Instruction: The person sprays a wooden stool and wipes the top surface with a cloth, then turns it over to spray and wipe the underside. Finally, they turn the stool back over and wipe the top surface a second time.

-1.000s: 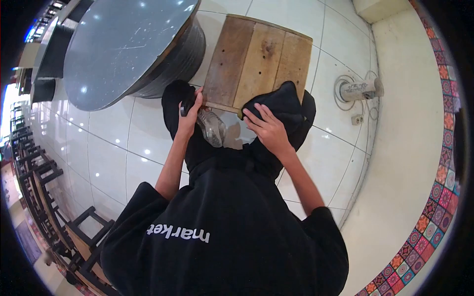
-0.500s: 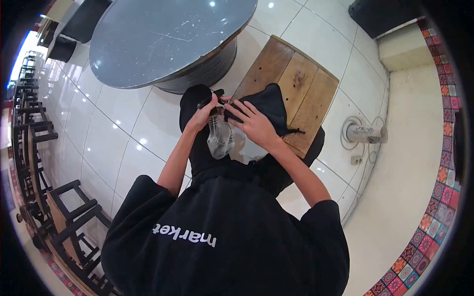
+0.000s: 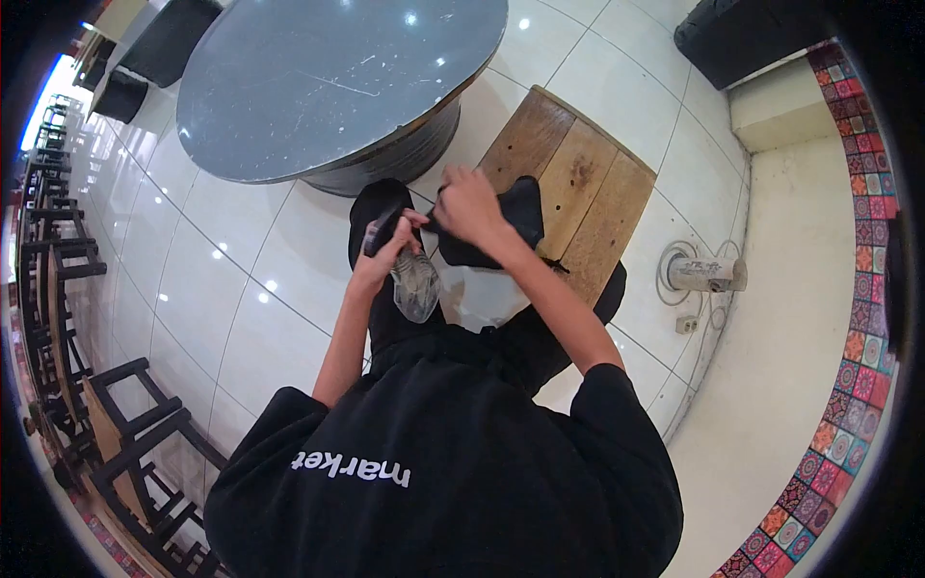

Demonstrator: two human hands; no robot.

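Along the far left, a row of dark-framed stools (image 3: 145,424) runs across the pale tiled floor (image 3: 236,231). Next comes a round grey table (image 3: 328,87), its scratched top set on a dark, ribbed round base (image 3: 395,159). Just below it, over the person's dark-clad left leg, the left hand (image 3: 383,255) is closed around the black upper part (image 3: 385,229) of a clear bottle (image 3: 416,287), its fingers wrapped narrowly about it. The clear body of the bottle hangs at a tilt below the hand, between the legs. Just right of and above this, the right hand (image 3: 469,207) reaches across with its fingers bent, at the left side of a black cloth (image 3: 515,217); blur hides the fingertips, so whether they grip the cloth cannot be told. The cloth lies bunched over the near left part of a slatted wooden surface (image 3: 602,188), which slants between the knees and shows knots and small dark holes. Farther right, a pale cylindrical fitting (image 3: 708,274) with looped cable (image 3: 672,274) stands out near the cream wall (image 3: 780,318), a small socket (image 3: 686,325) just below it. Patterned tiles (image 3: 848,414) edge the far right.
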